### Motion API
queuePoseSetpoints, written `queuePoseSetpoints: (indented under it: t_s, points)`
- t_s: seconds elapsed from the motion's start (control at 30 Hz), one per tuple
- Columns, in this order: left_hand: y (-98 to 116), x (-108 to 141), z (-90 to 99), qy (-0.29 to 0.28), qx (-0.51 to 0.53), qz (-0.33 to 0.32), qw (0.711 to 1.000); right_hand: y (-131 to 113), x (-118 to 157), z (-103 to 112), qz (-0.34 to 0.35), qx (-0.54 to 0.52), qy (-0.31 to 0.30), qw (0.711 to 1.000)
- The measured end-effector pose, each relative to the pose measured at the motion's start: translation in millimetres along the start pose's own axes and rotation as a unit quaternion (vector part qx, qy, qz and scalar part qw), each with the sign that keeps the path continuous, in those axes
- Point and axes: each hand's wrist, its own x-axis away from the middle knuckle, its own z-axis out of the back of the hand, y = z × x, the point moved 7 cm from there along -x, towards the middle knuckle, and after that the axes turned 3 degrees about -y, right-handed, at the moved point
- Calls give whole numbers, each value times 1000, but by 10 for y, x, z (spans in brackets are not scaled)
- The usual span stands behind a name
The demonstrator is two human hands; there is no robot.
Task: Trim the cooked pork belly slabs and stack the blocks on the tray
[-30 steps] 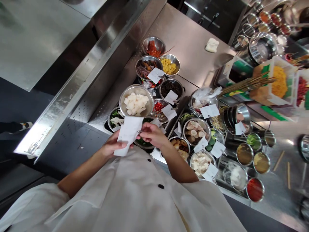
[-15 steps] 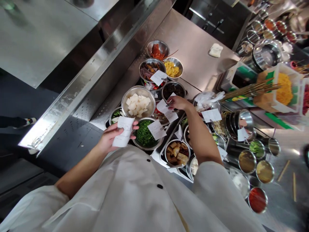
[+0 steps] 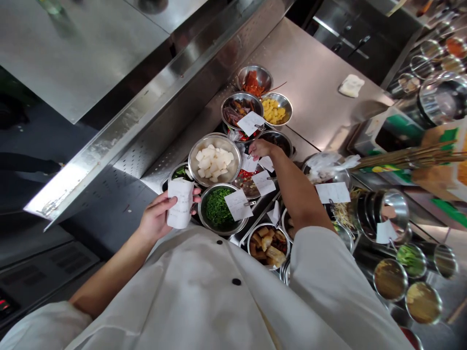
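My left hand [image 3: 155,216] holds a curled stack of white paper slips [image 3: 180,203], with handwriting on the front one, just left of a bowl of chopped green herbs [image 3: 219,206]. My right hand [image 3: 263,148] reaches forward, fingertips pinched at the top of a small white slip [image 3: 249,164]. That slip hangs over a bowl with chopped red peppers [image 3: 248,174]. Partly hidden behind the hand is a bowl of dark food [image 3: 282,139]. Another clipped slip [image 3: 263,183] sits at the pepper bowl's near rim. White chunks fill a larger bowl [image 3: 215,163] between my hands.
Beyond stand bowls of yellow pieces [image 3: 273,111], purple-brown strips [image 3: 237,111] and red food [image 3: 253,82]. A white cloth [image 3: 351,86] lies on the steel counter. Skewers [image 3: 408,158] jut in from the right, near stacked metal pots [image 3: 396,206]. A steel ledge [image 3: 109,141] runs along the left.
The view has shifted, moving most of the counter rightward. My right hand has lifted off the clipped slip and is now at the slip beside it. My left hand keeps its papers.
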Motion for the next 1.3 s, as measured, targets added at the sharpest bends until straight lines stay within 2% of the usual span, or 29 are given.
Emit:
queuePoseSetpoints:
  t_s: [0.13,0.2,0.3,0.4,0.47,0.5,0.57,0.6,0.67,0.77,0.87,0.93,1.0,1.1,1.2,1.23,1.3]
  points:
    - [22,-12,-188,-35,19,-4,999,-59,13,-204,-14,189,-84,978]
    - [46,-20,-291,-54,27,-10,998,-91,57,-241,-18,249,-89,964]
    - [107,-16,-409,-63,28,-28,997,-180,213,-162,-1,282,-16,959]
    - [180,9,-516,-66,23,-32,997,-396,610,-32,59,309,124,941]
    - [236,31,-586,-66,22,-36,997,-607,1036,-64,125,234,180,947]
    - [261,41,-622,-65,21,-38,997,-720,1271,-140,161,157,176,958]
    - [295,60,-693,-65,17,-41,997,-975,1730,-410,233,-31,111,966]
    - [304,67,-727,-63,14,-42,997,-1123,1940,-589,270,-114,60,954]
    - [319,79,-789,-54,6,-47,997,-1403,2275,-952,330,-239,-36,912]
    - [354,89,-867,-30,-17,-63,997,-1625,2475,-1363,358,-356,-125,854]
    - [382,84,-877,5,-46,-74,996,-1617,2416,-1567,311,-441,-151,829]
    - [371,70,-794,33,-65,-88,993,-1559,2343,-1626,269,-486,-141,819]
    - [306,42,-619,60,-92,-105,988,-1473,2275,-1668,233,-532,-113,806]
    - [101,-50,-238,84,-179,-119,973,-1269,2185,-1809,182,-585,-87,785]
    - [-122,-257,131,64,-288,-111,949,-979,2072,-1926,153,-579,-84,796]
    - [-161,-355,238,56,-319,-111,940,-857,2008,-1898,150,-573,-68,803]
    - [-154,-586,439,65,-377,-126,915,-575,1822,-1705,142,-581,4,802]
